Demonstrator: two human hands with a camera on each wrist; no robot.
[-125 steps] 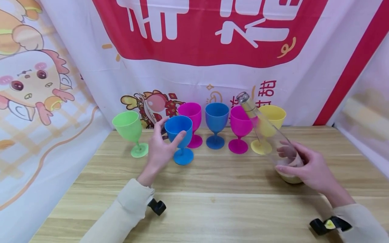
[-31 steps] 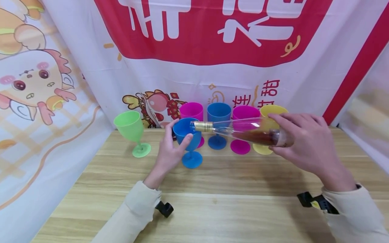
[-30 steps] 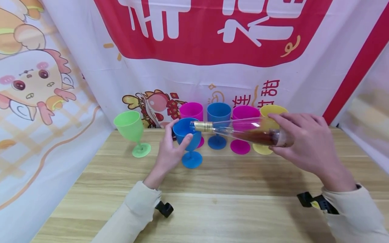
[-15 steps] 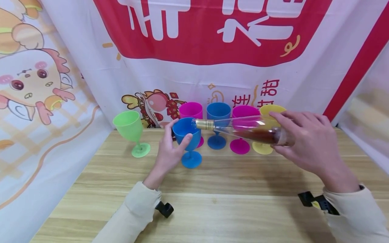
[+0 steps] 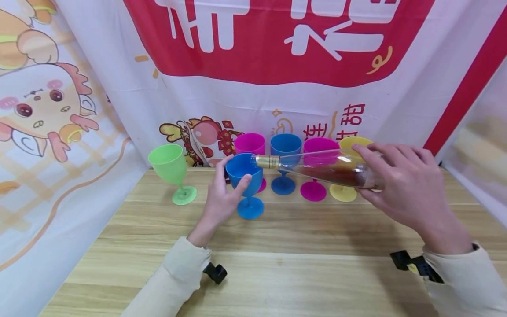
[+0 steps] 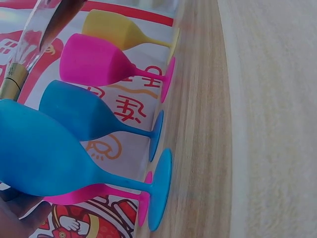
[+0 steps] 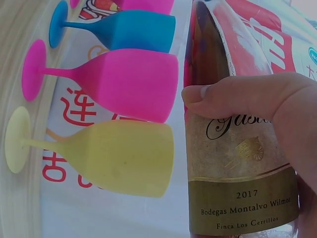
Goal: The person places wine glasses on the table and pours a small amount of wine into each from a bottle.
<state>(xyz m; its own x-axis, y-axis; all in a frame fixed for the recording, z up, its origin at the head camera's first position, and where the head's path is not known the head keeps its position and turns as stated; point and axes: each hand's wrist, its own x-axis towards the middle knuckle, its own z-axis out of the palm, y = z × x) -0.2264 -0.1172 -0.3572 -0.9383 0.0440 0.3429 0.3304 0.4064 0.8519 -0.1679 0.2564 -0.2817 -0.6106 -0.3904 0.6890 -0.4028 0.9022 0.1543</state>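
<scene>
My left hand holds the front blue goblet round its bowl, thumb on the near side. The goblet stands upright, its foot on the table. My right hand grips a clear glass wine bottle near its base. The bottle lies almost level, its gold-banded neck pointing left and its mouth at the goblet's rim. Reddish-brown liquid shows inside the bottle. In the right wrist view the thumb presses on the bottle's label. Whether liquid is running into the goblet, I cannot tell.
A green goblet stands to the left. Behind the bottle is a row: a pink goblet, another blue goblet, a second pink goblet and a yellow goblet. A printed cloth hangs behind the wooden table.
Since the first frame, my right hand has lifted and tipped the bottle leftward to the blue goblet's rim. My left hand and that goblet have shifted slightly right. Little has changed over the last second.
</scene>
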